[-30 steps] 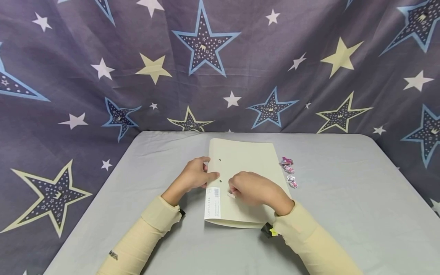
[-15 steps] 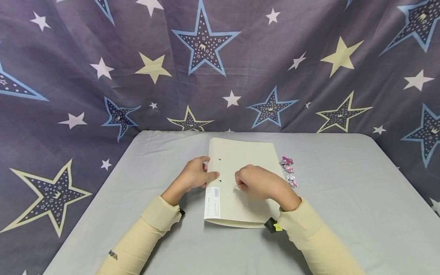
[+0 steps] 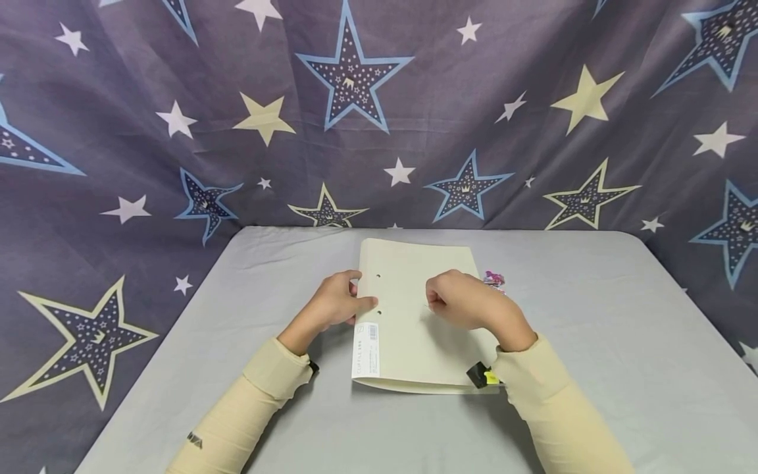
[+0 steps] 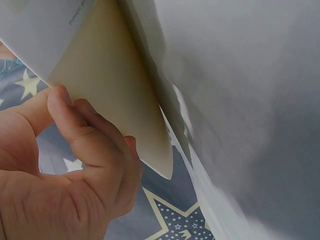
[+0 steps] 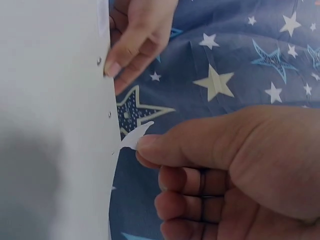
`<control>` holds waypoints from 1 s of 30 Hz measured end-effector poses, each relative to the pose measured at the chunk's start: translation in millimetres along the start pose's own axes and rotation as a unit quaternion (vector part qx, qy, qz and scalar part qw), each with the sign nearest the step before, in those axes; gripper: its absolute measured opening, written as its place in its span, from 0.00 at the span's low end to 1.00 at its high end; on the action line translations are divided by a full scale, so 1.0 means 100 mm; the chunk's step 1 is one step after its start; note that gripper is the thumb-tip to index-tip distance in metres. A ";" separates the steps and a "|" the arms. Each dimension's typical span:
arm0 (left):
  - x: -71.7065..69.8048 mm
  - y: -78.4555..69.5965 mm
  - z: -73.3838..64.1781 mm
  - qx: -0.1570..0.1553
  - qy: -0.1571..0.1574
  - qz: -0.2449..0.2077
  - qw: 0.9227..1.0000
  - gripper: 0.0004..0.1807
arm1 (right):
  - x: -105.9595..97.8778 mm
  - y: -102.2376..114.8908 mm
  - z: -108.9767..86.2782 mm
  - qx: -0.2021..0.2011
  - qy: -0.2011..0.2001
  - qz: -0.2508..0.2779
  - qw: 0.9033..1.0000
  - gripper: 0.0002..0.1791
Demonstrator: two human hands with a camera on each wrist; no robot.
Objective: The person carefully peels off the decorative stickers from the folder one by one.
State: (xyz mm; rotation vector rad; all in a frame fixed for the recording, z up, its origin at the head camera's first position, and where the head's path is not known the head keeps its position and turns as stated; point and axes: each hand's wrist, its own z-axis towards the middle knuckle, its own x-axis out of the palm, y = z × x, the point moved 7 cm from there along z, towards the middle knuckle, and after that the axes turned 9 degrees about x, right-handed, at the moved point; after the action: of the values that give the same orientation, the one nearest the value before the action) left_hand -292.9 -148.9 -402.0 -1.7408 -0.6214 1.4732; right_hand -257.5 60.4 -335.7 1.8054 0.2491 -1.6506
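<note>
A cream clip file folder (image 3: 408, 263) lies on the grey-covered table, with two rivets near its spine and a white printed label (image 3: 367, 352) at the lower left. My left hand (image 3: 337, 297) holds its spine, thumb on top and fingers behind the edge. Over the folder's right half, my right hand (image 3: 470, 299) pinches a small white curved scrap (image 5: 134, 137), like a bit of paper or sticker, between thumb and index finger. Its other fingers curl toward the palm in the right wrist view. The left wrist view shows fingertips against the folder (image 4: 105, 85).
Small shiny pink and silver pieces (image 3: 494, 279) lie just right of the folder, partly hidden behind the right forearm. A star-patterned cloth (image 3: 379, 164) hangs along the table's back edge. The grey table cover (image 3: 592, 316) extends on both sides.
My right hand has moved right and away from me across the folder, up from its surface, with the white scrap. It now hides some of the shiny pieces. The left hand stays put.
</note>
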 end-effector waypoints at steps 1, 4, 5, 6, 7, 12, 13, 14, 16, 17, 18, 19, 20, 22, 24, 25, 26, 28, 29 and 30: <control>0.00 0.00 0.00 0.000 0.001 0.001 1.000 0.44 | -0.02 -0.03 0.00 0.002 -0.002 0.002 1.000 0.17; 0.00 0.00 0.00 0.000 0.002 0.001 1.000 0.44 | -0.06 -0.13 -0.01 0.024 0.002 0.008 1.000 0.15; 0.00 0.00 0.00 0.000 0.002 0.001 1.000 0.44 | -0.07 -0.17 -0.01 0.033 0.004 0.010 0.999 0.14; 0.00 0.00 0.00 -0.001 0.002 0.000 1.000 0.44 | -0.08 -0.21 -0.01 0.040 0.005 0.013 0.999 0.13; 0.01 0.00 0.00 -0.001 0.002 -0.001 1.000 0.44 | -0.08 -0.25 -0.01 0.047 0.007 0.015 0.999 0.12; 0.00 0.01 -0.01 -0.003 0.002 -0.004 1.000 0.44 | -0.10 -0.44 -0.02 0.067 0.008 0.027 0.997 0.09; 0.00 0.00 -0.01 -0.003 0.002 -0.004 1.000 0.45 | -0.10 -0.48 -0.02 0.070 0.007 0.029 0.997 0.09; 0.00 0.00 0.00 -0.002 0.002 -0.004 1.000 0.44 | -0.11 -0.52 -0.02 0.072 0.005 0.030 0.997 0.08; 0.00 0.00 0.00 -0.003 0.002 -0.004 1.000 0.44 | -0.11 -0.59 -0.03 0.081 0.004 0.033 0.996 0.08; 0.00 0.00 0.00 -0.002 0.002 -0.004 1.000 0.44 | -0.12 -0.63 -0.03 0.086 0.003 0.034 0.996 0.07; 0.00 0.00 0.00 -0.002 0.002 -0.004 1.000 0.44 | -0.12 -0.67 -0.03 0.093 0.005 0.036 0.995 0.07; 0.00 0.00 0.00 -0.002 0.003 -0.003 1.000 0.44 | -0.12 -0.71 -0.04 0.100 0.005 0.037 0.994 0.06; 0.00 0.00 0.00 -0.002 0.003 -0.003 1.000 0.44 | -0.13 -0.76 -0.05 0.108 0.004 0.037 0.993 0.06; 0.00 0.00 0.00 -0.002 0.004 -0.004 1.000 0.44 | -0.15 -0.85 -0.07 0.125 0.004 0.039 0.991 0.06; 0.00 0.01 0.00 -0.001 0.004 -0.004 1.000 0.44 | -0.17 -0.94 -0.09 0.140 0.003 0.041 0.989 0.06; 0.00 0.01 0.00 -0.001 0.004 -0.005 1.000 0.44 | -0.18 -0.99 -0.11 0.146 0.001 0.043 0.988 0.06; 0.00 0.01 -0.01 -0.001 0.004 -0.006 1.000 0.44 | -0.19 -1.04 -0.12 0.153 0.000 0.045 0.987 0.07; 0.00 0.00 -0.01 -0.001 0.003 -0.005 1.000 0.44 | -0.21 -1.12 -0.15 0.165 -0.003 0.050 0.985 0.07; 0.00 0.00 -0.01 -0.001 0.003 -0.006 1.000 0.44 | -0.22 -1.16 -0.17 0.169 -0.006 0.052 0.984 0.07; 0.00 0.00 -0.01 -0.001 0.002 -0.005 1.000 0.44 | -0.23 -1.20 -0.18 0.173 -0.009 0.054 0.983 0.06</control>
State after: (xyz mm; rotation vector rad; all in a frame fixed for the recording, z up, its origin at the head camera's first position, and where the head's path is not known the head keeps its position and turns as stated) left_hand -291.8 -148.9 -402.2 -1.7386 -0.6292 1.4621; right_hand -313.6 168.4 -355.6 2.0142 -0.1515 -1.7111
